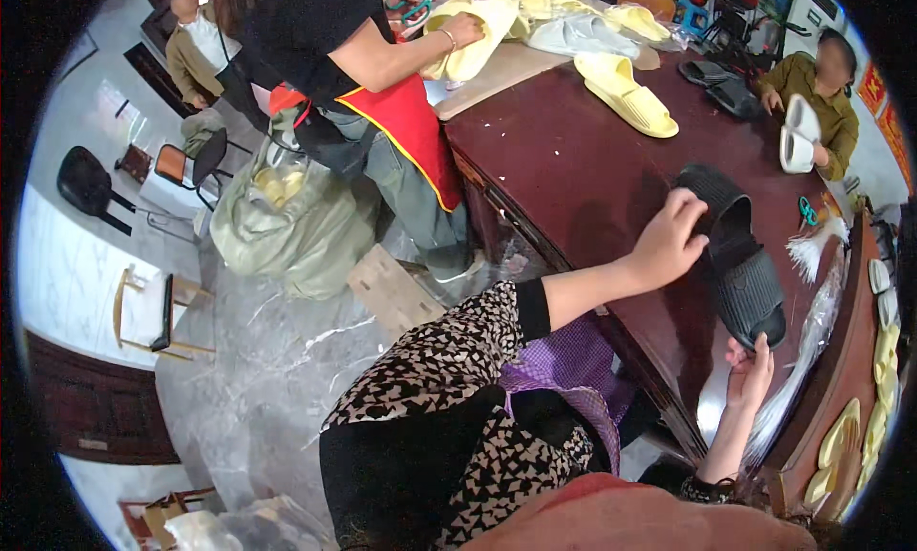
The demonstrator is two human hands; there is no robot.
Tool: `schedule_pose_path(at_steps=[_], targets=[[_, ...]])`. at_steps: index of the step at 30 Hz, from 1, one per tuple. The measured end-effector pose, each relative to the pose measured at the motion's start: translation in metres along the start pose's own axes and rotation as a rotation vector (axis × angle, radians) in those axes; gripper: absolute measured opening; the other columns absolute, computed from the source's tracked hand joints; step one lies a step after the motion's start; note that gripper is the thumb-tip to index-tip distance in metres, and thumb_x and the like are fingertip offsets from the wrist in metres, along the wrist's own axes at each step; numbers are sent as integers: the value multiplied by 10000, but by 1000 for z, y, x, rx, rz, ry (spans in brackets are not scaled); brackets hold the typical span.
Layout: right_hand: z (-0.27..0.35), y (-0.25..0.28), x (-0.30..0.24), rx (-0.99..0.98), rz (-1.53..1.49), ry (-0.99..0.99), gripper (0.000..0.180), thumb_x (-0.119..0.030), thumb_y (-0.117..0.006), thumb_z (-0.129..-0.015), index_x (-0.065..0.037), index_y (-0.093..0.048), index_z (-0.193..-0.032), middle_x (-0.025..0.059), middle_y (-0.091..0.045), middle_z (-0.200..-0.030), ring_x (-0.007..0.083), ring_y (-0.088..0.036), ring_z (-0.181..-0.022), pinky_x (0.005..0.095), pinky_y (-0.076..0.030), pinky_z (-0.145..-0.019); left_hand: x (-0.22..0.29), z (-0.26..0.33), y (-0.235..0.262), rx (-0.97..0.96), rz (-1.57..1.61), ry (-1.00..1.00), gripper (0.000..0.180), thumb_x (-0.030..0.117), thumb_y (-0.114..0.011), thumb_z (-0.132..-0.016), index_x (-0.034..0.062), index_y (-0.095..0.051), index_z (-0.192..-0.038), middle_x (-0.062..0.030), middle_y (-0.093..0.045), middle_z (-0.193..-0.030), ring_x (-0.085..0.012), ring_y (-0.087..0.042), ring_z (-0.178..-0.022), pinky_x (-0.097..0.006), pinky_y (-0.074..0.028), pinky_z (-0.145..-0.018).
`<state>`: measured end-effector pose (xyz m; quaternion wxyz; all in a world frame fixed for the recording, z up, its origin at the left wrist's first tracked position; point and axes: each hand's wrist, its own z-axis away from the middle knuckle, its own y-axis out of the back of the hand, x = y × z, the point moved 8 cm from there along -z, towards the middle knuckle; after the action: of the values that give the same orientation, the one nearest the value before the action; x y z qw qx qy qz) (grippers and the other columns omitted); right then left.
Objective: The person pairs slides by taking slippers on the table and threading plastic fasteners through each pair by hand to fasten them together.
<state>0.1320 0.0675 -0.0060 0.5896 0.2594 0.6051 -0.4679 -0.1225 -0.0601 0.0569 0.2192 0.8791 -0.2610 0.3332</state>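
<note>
A pair of black ribbed slide slippers point(748, 288) is held over the dark red table, one reaching past the other, straps showing. My left hand point(673, 241) is closed at the left edge of the farther slipper, its fingers curled. At the near end, my right hand point(752, 371) pinches the rounded tip of the nearer slipper between thumb and fingers. How far the two slippers overlap is hard to make out.
Yellow slides point(626, 95) and dark slippers point(723, 88) lie on the table point(535, 159). White strands point(820, 245), clear plastic point(812, 346) and green-handled scissors point(808, 210) lie right. A co-worker's hand point(465, 31) touches yellow slippers; another person holds white slippers point(799, 136). A large sack point(287, 236) stands left.
</note>
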Motion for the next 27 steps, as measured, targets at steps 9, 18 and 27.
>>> schedule_pose_path(at_steps=[9,18,27], targets=[[28,-13,-12,6,17,116,247,-209,-546,-930,-7,-520,-1070,112,-658,-885,203,-671,-697,260,-513,-514,-71,-9,-6,-118,20,318,851,336,-741,-734,-72,-303,-1339,-256,-362,-1322,-344,-427,-1199,-405,-378,-997],[28,-27,-18,50,-7,130,260,-190,-547,-920,9,-495,-1080,130,-636,-912,214,-661,-684,275,-511,-527,-81,-40,0,-229,112,298,977,418,-775,-652,-103,-309,-1335,-309,-338,-1355,-379,-335,-1288,-410,-290,-1070],[18,-40,-16,28,27,104,278,-188,-533,-914,20,-487,-1091,135,-626,-932,228,-657,-698,292,-509,-556,-67,-46,-9,-229,-3,323,950,400,-783,-636,-78,-338,-1326,-282,-418,-1254,-390,-424,-1185,-420,-350,-1019]])
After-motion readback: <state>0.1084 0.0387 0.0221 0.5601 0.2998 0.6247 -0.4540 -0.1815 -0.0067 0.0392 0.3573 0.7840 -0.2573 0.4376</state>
